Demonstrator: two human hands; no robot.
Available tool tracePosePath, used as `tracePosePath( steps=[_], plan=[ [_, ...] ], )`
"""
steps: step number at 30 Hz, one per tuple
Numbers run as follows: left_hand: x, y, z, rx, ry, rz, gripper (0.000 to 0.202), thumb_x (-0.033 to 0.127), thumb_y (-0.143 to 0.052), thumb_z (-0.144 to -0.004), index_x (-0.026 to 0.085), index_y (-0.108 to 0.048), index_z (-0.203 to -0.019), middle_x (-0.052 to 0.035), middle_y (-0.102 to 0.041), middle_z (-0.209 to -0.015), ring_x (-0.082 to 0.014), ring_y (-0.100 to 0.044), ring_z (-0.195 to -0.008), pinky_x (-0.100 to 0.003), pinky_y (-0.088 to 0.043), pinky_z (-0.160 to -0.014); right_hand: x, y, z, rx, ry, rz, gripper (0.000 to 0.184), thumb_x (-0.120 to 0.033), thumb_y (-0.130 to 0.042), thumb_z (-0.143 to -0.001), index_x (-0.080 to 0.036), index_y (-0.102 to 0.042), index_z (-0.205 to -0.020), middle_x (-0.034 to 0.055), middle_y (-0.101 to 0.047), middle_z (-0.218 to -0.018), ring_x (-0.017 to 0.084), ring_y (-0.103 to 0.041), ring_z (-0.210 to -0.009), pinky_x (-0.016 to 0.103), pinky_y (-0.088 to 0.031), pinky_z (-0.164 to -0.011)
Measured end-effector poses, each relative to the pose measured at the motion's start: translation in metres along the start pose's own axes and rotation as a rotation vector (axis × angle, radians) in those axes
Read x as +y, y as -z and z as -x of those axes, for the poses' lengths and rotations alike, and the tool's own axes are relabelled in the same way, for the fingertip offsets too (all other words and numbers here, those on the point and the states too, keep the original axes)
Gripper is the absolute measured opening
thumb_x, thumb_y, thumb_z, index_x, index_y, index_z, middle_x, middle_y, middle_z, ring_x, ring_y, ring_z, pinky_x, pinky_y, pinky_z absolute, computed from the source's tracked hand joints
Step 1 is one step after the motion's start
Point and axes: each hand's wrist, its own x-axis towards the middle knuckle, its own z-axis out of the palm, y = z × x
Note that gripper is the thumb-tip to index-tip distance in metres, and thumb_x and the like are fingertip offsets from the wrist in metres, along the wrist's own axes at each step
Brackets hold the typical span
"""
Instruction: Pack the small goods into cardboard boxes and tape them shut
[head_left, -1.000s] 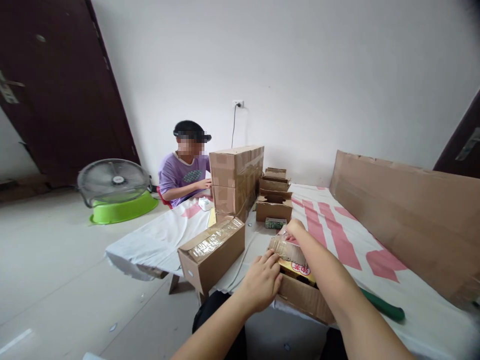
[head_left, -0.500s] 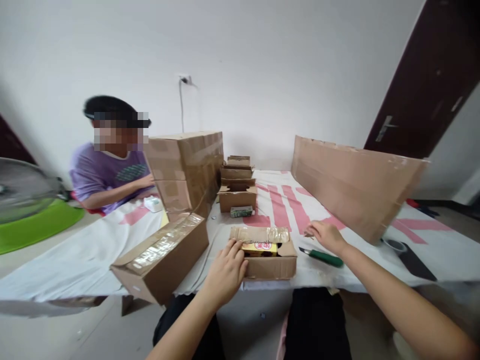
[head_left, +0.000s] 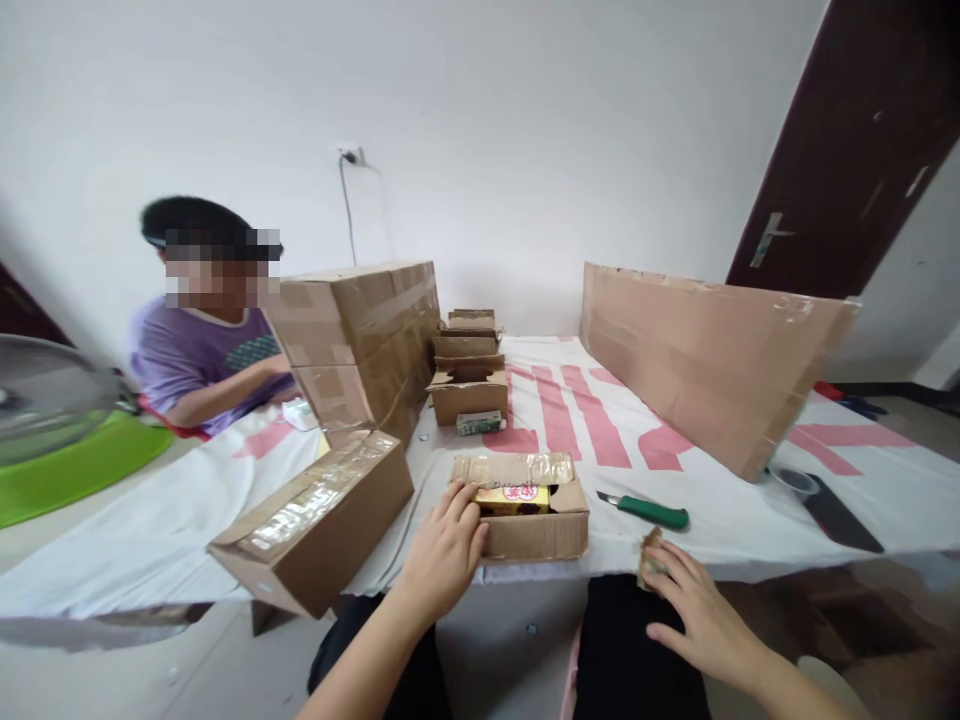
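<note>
My left hand [head_left: 444, 548] rests with fingers curled on the left end of a small open cardboard box [head_left: 536, 535] at the table's front edge. A yellow packet [head_left: 514, 497] shows inside it, and a taped flap stands up behind. My right hand [head_left: 697, 608] hangs below the table edge and pinches a small crumpled brown scrap of tape [head_left: 649, 556]. A green-handled utility knife [head_left: 646, 511] lies on the cloth just right of the box.
A sealed taped carton [head_left: 319, 520] overhangs the edge at left. Stacked large cartons [head_left: 360, 335] and small open boxes [head_left: 469, 385] stand behind. A long cardboard sheet [head_left: 705, 355] stands at right, beside a tape roll [head_left: 793, 482]. Another person [head_left: 202, 350] sits at far left near a fan [head_left: 45, 395].
My right hand left the table near the knife and dropped below the front edge, now holding a scrap of tape. My left hand stayed on the box. The view swung right.
</note>
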Motion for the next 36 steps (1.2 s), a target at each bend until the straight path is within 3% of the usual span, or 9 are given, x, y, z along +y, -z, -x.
tracePosePath(
  steps=[4,8,11,18,24,26,29,32,36],
  plan=[
    [0.005,0.005,0.001,0.022,0.034,0.003,0.021,0.025,-0.041,-0.091,0.017,-0.06,-0.092,-0.0104,-0.051,-0.13,-0.0287,-0.037,-0.129,-0.047,-0.043,-0.1,-0.021,0.017,-0.024,0.222,0.156,-0.021,0.015,-0.034,-0.058,-0.084,-0.026,-0.066,-0.093,0.0072,-0.063,-0.114,0.027,-0.053,-0.114,0.046,-0.046,-0.095],
    [0.016,0.008,0.005,0.13,0.151,-0.05,0.017,0.025,-0.045,-0.089,0.018,-0.061,-0.088,-0.0115,-0.046,-0.131,-0.0328,-0.032,-0.129,-0.05,-0.04,-0.098,-0.058,0.034,-0.056,0.385,0.299,-0.1,0.022,-0.022,-0.055,-0.085,-0.024,-0.061,-0.106,0.0064,-0.065,-0.102,0.023,-0.059,-0.102,0.039,-0.051,-0.088],
    [0.023,0.007,0.008,0.186,0.174,-0.052,0.019,0.024,-0.045,-0.09,0.02,-0.062,-0.097,-0.0109,-0.054,-0.113,-0.0284,-0.045,-0.112,-0.045,-0.04,-0.091,-0.09,0.048,-0.08,0.419,0.409,-0.15,0.033,-0.018,-0.053,-0.085,-0.023,-0.054,-0.118,0.0078,-0.064,-0.11,0.022,-0.057,-0.108,0.038,-0.048,-0.093],
    [0.024,0.001,0.011,0.192,0.137,-0.046,0.017,0.022,-0.046,-0.09,0.021,-0.061,-0.096,-0.0057,-0.06,-0.092,-0.0214,-0.051,-0.087,-0.038,-0.037,-0.084,-0.137,0.064,-0.151,0.147,0.437,-0.195,0.023,-0.028,-0.044,-0.092,-0.019,-0.062,-0.104,0.009,-0.067,-0.1,0.022,-0.06,-0.096,0.039,-0.049,-0.087],
    [0.025,0.009,0.01,0.163,0.111,0.035,0.014,0.023,-0.047,-0.089,0.021,-0.061,-0.088,-0.0047,-0.061,-0.093,-0.0226,-0.052,-0.096,-0.041,-0.035,-0.089,-0.135,0.065,-0.196,0.184,0.336,0.002,0.031,-0.03,-0.055,-0.085,-0.018,-0.06,-0.112,0.0128,-0.058,-0.123,0.029,-0.047,-0.118,0.048,-0.035,-0.1],
    [0.022,0.016,0.008,0.127,0.081,0.09,0.014,0.024,-0.048,-0.088,0.021,-0.061,-0.084,-0.0049,-0.061,-0.096,-0.0232,-0.051,-0.103,-0.044,-0.032,-0.096,-0.13,0.069,-0.205,0.075,0.303,0.021,0.039,-0.033,-0.061,-0.08,-0.018,-0.059,-0.116,0.0127,-0.059,-0.12,0.029,-0.05,-0.114,0.045,-0.038,-0.098],
    [0.013,0.026,-0.002,0.036,0.055,0.149,0.015,0.028,-0.048,-0.088,0.022,-0.061,-0.084,-0.0055,-0.06,-0.107,-0.0228,-0.051,-0.11,-0.047,-0.026,-0.103,-0.124,0.075,-0.216,-0.114,0.282,0.046,0.055,-0.042,-0.07,-0.068,-0.017,-0.06,-0.116,0.0127,-0.062,-0.114,0.029,-0.053,-0.108,0.042,-0.041,-0.093],
    [-0.002,0.033,-0.018,-0.11,0.089,0.194,0.017,0.033,-0.05,-0.086,0.022,-0.059,-0.095,-0.0067,-0.058,-0.116,-0.023,-0.052,-0.111,-0.05,-0.022,-0.106,-0.126,0.078,-0.225,-0.181,0.273,0.136,0.064,-0.045,-0.074,-0.061,-0.016,-0.06,-0.117,0.0147,-0.063,-0.112,0.033,-0.051,-0.109,0.044,-0.04,-0.091],
    [-0.022,0.042,-0.045,-0.335,0.098,0.231,0.031,0.045,-0.059,-0.077,0.025,-0.059,-0.101,-0.0067,-0.056,-0.125,-0.0282,-0.048,-0.117,-0.055,-0.022,-0.104,-0.137,0.082,-0.234,-0.239,0.334,0.281,0.036,-0.039,-0.069,-0.064,-0.017,-0.067,-0.092,0.013,-0.068,-0.091,0.03,-0.058,-0.095,0.042,-0.038,-0.086]
  ],
)
